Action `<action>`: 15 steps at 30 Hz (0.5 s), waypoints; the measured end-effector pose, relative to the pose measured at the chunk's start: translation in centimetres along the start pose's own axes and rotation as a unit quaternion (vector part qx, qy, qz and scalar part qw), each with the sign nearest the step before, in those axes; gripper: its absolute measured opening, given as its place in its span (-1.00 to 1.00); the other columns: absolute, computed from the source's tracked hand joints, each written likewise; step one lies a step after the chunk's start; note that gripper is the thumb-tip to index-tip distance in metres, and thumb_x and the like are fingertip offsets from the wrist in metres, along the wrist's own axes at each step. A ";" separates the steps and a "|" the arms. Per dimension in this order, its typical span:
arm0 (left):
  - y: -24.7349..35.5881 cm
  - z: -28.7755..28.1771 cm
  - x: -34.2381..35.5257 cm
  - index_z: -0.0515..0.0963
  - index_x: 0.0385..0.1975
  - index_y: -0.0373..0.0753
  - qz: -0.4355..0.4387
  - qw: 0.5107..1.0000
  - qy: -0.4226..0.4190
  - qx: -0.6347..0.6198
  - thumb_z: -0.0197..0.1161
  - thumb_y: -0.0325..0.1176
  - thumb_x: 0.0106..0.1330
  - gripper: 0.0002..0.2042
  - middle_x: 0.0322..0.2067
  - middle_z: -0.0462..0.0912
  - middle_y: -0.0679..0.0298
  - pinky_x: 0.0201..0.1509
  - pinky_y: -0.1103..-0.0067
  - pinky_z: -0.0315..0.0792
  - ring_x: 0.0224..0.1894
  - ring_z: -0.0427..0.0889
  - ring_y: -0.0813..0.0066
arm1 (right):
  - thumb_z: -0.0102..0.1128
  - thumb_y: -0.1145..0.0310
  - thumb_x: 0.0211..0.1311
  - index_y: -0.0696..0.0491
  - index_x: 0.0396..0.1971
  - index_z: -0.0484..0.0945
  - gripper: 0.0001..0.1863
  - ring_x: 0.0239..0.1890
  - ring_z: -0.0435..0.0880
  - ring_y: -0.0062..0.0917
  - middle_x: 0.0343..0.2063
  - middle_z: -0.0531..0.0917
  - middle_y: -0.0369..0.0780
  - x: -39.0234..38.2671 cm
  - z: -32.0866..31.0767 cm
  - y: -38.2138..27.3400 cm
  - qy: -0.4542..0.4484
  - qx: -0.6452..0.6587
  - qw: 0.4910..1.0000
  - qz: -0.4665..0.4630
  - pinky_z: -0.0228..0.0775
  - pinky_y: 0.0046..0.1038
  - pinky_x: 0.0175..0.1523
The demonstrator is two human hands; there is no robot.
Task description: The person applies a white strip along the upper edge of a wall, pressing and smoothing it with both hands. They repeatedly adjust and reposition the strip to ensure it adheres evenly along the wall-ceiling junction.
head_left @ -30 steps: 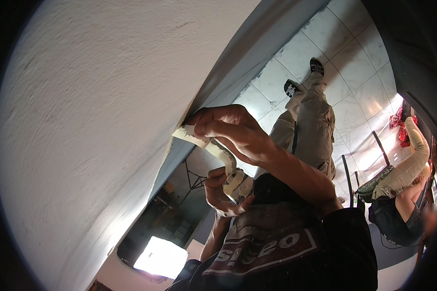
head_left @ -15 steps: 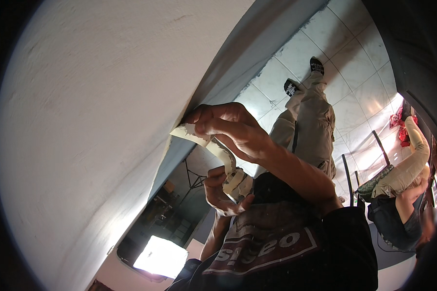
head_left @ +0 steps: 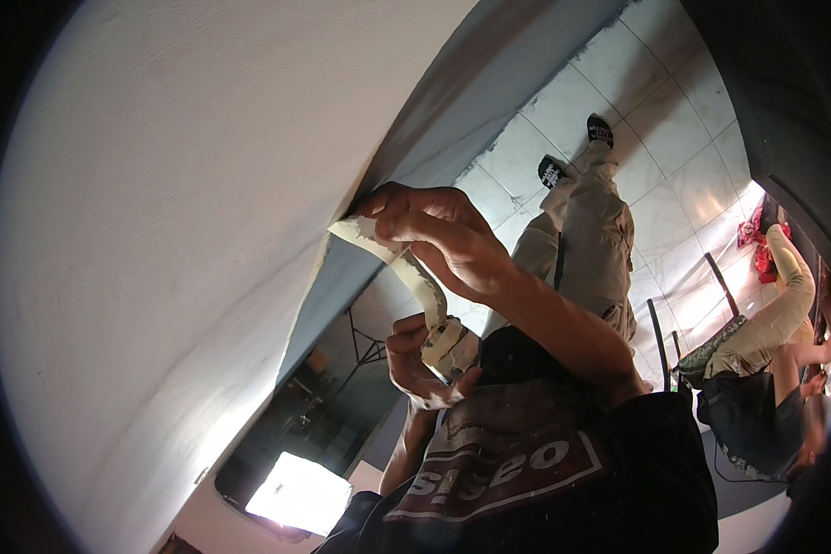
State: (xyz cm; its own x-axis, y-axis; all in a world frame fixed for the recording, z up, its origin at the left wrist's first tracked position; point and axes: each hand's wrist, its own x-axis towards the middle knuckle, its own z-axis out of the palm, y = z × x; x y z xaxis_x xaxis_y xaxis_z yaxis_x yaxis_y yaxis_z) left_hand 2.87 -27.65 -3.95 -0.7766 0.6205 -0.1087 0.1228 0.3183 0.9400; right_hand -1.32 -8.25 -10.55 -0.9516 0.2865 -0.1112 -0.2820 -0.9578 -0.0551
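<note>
At the edge of a white wall surface (head_left: 185, 166), my right hand (head_left: 443, 231) pinches a cream strip of masking tape (head_left: 371, 238) smeared with grey. One end of the strip meets the wall edge; the rest curves down toward my left hand (head_left: 411, 365). My left hand is curled around a crumpled wad of the same tape (head_left: 452, 349), held close to my chest. The fingertips of my right hand are partly hidden behind the strip.
A grey painted wall face (head_left: 462, 83) drops from the edge to a tiled floor (head_left: 656, 111). Lower left, a bright lamp panel (head_left: 300, 494) glows near a black stand (head_left: 365, 349). On the right another person (head_left: 757, 397) sits, with a red cloth (head_left: 762, 254) nearby.
My right hand and the strip's upper end have shifted slightly farther up along the wall edge. More of the strip hangs straight. The other person's arm has moved.
</note>
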 end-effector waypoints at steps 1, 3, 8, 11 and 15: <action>0.1 0.0 0.0 0.26 0.05 -0.35 -0.002 1.000 0.000 -0.001 0.75 -0.16 -0.01 -0.19 0.04 0.46 -0.08 0.11 0.36 0.62 0.04 0.68 0.18 | 0.17 0.48 0.43 0.13 -0.33 0.72 -0.84 0.05 0.63 -0.50 -0.07 0.69 -0.21 0.0 -0.1 0.1 -0.007 0.004 1.000 -0.005 0.43 -0.31 0.28; -0.6 -0.1 -0.4 0.26 0.05 -0.35 0.002 1.000 0.001 -0.013 0.75 -0.17 -0.01 -0.19 0.05 0.46 -0.08 0.11 0.36 0.62 0.04 0.67 0.18 | 0.17 0.49 0.42 0.13 -0.34 0.72 -0.84 0.06 0.62 -0.49 -0.04 0.67 -0.21 -0.2 -0.3 0.4 -0.010 -0.006 1.000 -0.008 0.43 -0.31 0.28; -0.6 -0.3 -0.5 0.25 0.05 -0.36 0.003 1.000 -0.012 0.005 0.75 -0.18 -0.01 -0.19 0.05 0.44 -0.07 0.11 0.37 0.62 0.04 0.67 0.18 | 0.33 0.38 0.37 0.10 -0.38 0.73 -0.86 -0.08 0.65 -0.58 -0.15 0.70 -0.28 -0.3 0.1 0.3 0.024 -0.020 0.999 -0.003 0.45 -0.39 0.15; -0.9 -0.3 -0.8 0.25 0.05 -0.36 -0.004 1.000 -0.006 -0.014 0.75 -0.18 -0.01 -0.19 0.05 0.43 -0.07 0.11 0.37 0.62 0.05 0.66 0.18 | 0.33 0.40 0.36 0.10 -0.38 0.73 -0.87 -0.05 0.65 -0.57 -0.12 0.69 -0.26 -0.5 0.0 0.5 0.013 -0.006 1.000 -0.012 0.45 -0.37 0.16; -0.8 -0.4 -0.9 0.25 0.05 -0.35 -0.010 1.000 -0.009 -0.007 0.75 -0.18 -0.02 -0.18 0.06 0.43 -0.07 0.12 0.36 0.62 0.07 0.65 0.18 | 0.33 0.40 0.38 0.10 -0.38 0.73 -0.87 -0.04 0.65 -0.56 -0.09 0.68 -0.26 -0.7 0.1 0.3 0.008 0.000 1.000 -0.010 0.46 -0.37 0.17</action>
State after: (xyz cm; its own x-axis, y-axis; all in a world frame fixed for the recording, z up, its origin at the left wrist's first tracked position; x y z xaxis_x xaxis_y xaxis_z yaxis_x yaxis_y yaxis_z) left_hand 3.28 -28.73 -4.47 -0.7674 0.6274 -0.1323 0.0989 0.3197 0.9423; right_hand -0.77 -8.69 -10.44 -0.9436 0.3065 -0.1255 -0.3016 -0.9517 -0.0566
